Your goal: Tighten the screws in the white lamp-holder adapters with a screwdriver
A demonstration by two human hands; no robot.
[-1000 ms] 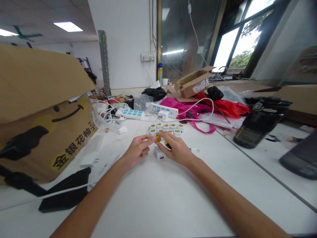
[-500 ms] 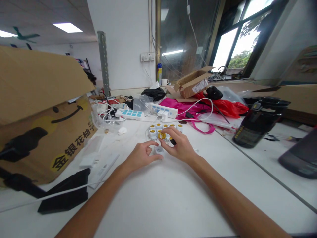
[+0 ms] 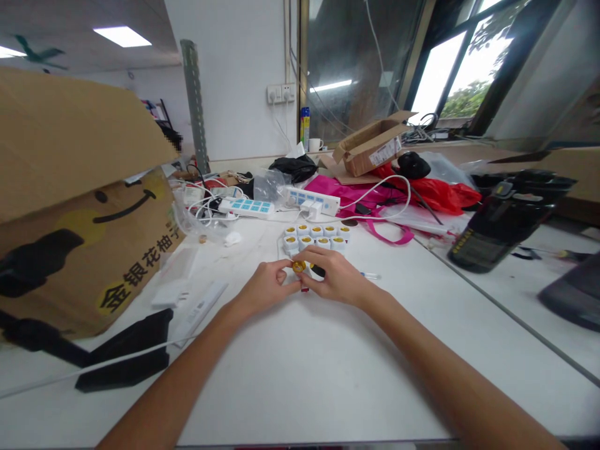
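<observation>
Just in front of two rows of small white housings with round yellow inserts [image 3: 306, 241], my two hands meet over the white table. My right hand [image 3: 340, 275] pinches a round yellow insert [image 3: 299, 267] between thumb and fingers. My left hand [image 3: 265, 286] is closed at the near side, its thumb and index finger around a small white housing that is mostly hidden. The insert sits at the top of that housing; how deep it sits I cannot tell. A black round thing [image 3: 317, 270] shows beneath my right fingers. Something small and red [image 3: 304, 289] is below the fingertips.
Power strips [image 3: 247, 207] and tangled cables lie behind the housings. A clear-tipped pen-like stick [image 3: 371, 275] is right of my hand. A large carton [image 3: 135, 250] and black stand [image 3: 126, 356] are on the left. A black bottle [image 3: 506, 219] stands on the right.
My right hand has brought the yellow insert down and nearer to the white housing. My left thumb and index finger have closed in around that housing. The view has shifted slightly.
</observation>
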